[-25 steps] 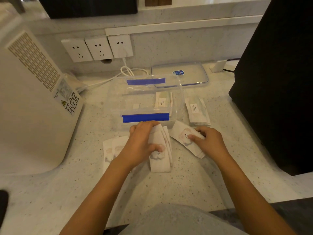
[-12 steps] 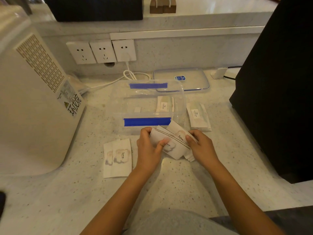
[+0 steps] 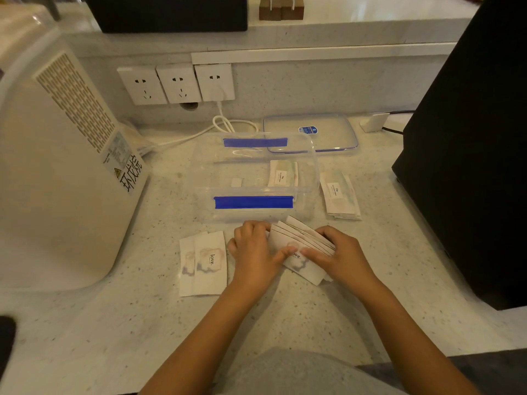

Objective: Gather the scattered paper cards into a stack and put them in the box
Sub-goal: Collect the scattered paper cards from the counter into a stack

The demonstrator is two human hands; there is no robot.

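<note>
A fanned bunch of white paper cards (image 3: 298, 246) with a "love" print lies between my two hands, just in front of the clear plastic box (image 3: 310, 155). My left hand (image 3: 253, 252) grips its left end and my right hand (image 3: 339, 255) grips its right end. Two more cards (image 3: 204, 263) lie flat on the counter left of my left hand. Another small pile of cards (image 3: 339, 196) rests right of the box. Inside the box lie a few cards (image 3: 282, 173). The box has blue clips on its near and far rims.
The box's clear lid (image 3: 310, 132) lies behind it. A white appliance (image 3: 51, 166) stands at the left, a black block (image 3: 470, 138) at the right. Wall sockets (image 3: 176, 84) with a white cable (image 3: 225, 124) sit at the back.
My right hand slid its loose cards left and joined them to the bunch under my left hand. Both hands now hold one fanned bunch, and two cards at the left lie uncovered.
</note>
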